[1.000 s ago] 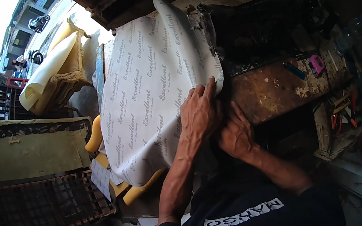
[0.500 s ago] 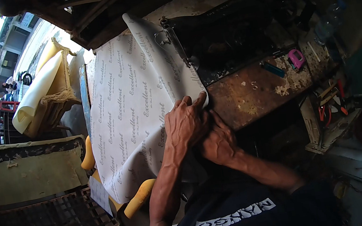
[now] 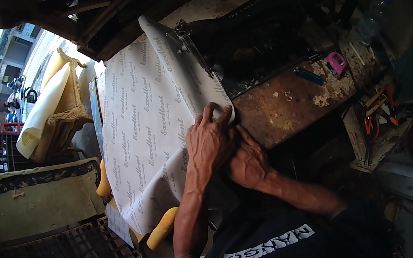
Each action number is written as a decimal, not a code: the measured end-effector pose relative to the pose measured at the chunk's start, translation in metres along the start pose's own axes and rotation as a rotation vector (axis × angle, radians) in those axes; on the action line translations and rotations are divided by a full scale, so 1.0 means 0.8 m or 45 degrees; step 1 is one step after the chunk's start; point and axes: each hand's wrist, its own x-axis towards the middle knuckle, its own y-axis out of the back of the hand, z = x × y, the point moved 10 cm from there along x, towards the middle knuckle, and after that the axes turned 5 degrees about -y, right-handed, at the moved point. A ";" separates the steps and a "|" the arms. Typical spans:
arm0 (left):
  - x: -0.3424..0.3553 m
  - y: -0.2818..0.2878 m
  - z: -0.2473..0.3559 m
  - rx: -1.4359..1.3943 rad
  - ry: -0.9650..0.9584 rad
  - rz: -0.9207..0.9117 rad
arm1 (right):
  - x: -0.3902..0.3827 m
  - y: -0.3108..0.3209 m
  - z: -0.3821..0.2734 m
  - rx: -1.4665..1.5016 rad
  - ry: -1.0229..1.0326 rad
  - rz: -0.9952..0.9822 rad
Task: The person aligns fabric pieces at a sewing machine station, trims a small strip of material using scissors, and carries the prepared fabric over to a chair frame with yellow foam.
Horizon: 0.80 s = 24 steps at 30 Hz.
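Worn tabletop (image 3: 290, 113) under pale sheet (image 3: 133, 124) — left hand (image 3: 206, 141) presses, fingers parted, probably steadying it — right hand's (image 3: 248, 160) grip can't be told

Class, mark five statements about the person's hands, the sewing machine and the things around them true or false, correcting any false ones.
1. The person's left hand rests on the white, flexible sheet with grey print. True.
2. The black metal sewing machine stands to the left of the sheet. False: it stands to the right.
3. A bright pink object lies on the worn brown tabletop. True.
4. The right hand is held far from the left hand. False: the two are close together near the sheet's right edge.
5. A rounded yellow piece shows between the sheet's lower edge and the left forearm. True.
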 end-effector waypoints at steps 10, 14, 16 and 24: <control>0.018 0.002 -0.015 -0.021 -0.046 0.070 | 0.020 0.001 0.002 -0.057 -0.020 -0.026; 0.033 -0.001 -0.023 -0.087 0.001 0.012 | 0.020 -0.015 0.020 -0.086 -0.010 0.010; 0.039 0.000 -0.024 -0.091 -0.005 0.000 | 0.020 -0.019 0.025 -0.142 0.039 0.047; 0.053 0.005 -0.041 -0.098 -0.017 -0.006 | 0.044 -0.006 0.021 -0.025 0.052 0.115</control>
